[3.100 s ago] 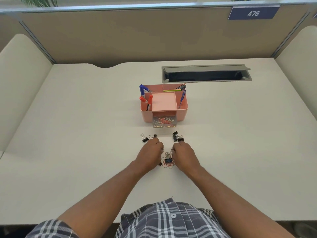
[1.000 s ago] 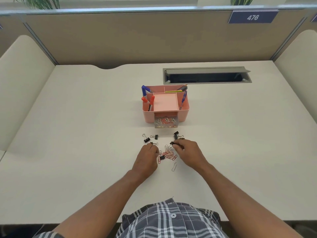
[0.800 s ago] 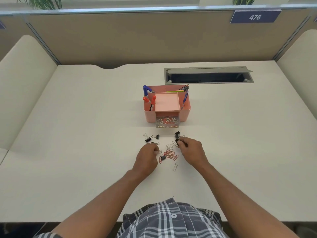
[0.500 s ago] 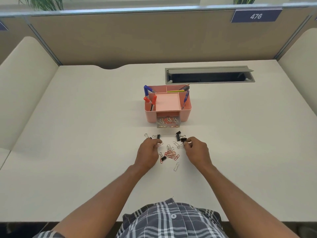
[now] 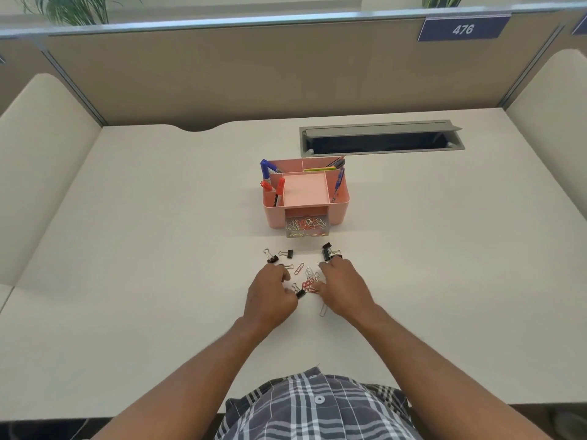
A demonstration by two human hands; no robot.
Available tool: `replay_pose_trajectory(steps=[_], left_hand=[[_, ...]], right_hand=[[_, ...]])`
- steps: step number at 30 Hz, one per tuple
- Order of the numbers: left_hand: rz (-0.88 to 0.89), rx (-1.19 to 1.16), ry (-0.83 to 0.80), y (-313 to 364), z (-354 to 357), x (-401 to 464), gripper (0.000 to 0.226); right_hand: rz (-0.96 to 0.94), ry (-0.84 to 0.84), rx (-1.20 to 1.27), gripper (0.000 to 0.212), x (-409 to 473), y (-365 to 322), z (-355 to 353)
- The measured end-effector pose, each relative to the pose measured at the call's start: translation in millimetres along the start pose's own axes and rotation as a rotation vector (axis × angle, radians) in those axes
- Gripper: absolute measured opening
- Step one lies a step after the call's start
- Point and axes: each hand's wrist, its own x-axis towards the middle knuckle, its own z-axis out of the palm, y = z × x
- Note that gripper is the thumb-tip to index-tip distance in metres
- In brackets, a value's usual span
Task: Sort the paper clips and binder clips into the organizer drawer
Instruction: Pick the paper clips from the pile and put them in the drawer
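Single head-mounted wide-angle view, looking forward and steeply down across the desk [image 5: 127,281] from its near edge toward the far partition [image 5: 222,74]. Close range. No second view to overlap.

A dark blue rectangular plastic sign [image 5: 463,28] fixed at the top edge of the tan partition wall [image 5: 254,74] reads "476" in white slanted digits. A second blue sign [image 5: 579,25] shows at the far right edge, cut off, with nothing legible. The pens bear small print too tiny to read.
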Motion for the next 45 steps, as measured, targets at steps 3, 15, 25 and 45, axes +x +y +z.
replay_pose_trajectory(steps=[3,15,25,45], left_hand=[[0.074,0.159,-0.039,-5,8,-15,0.025],[0.122,0.214,-0.039,-5,12,-5,0.011],[0.143,0.159,-0.097,-9,9,-3,0.012],[0.255,0.029,0.146,67,-48,96,0.021]], right_hand=[[0.028,-0.04,-0.081,0.039,2,-9,5],[-0.084,0.011,-0.047,0.015,4,-6,10],[0.217,0.017,0.466,0.006,13,5,-19],[-0.035,0.256,0.324,0.021,78,-35,-79]])
